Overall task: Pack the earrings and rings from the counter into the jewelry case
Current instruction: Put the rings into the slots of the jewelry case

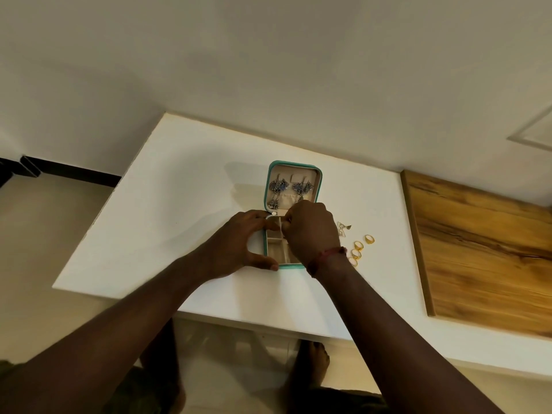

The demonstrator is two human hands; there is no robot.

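Note:
A teal jewelry case lies open on the white counter. Two silver-blue earrings hang in its raised lid. My left hand grips the left side of the case's base, thumb at the near corner. Over the base's compartments, my right hand has its fingers curled and pinches something small; what it holds is hidden. Several gold rings lie on the counter right of the case. A small silver earring lies just beyond them.
A wooden board covers the counter's right part. The wall runs behind the counter. The counter's near edge is close to my body, with my legs and bare feet below it.

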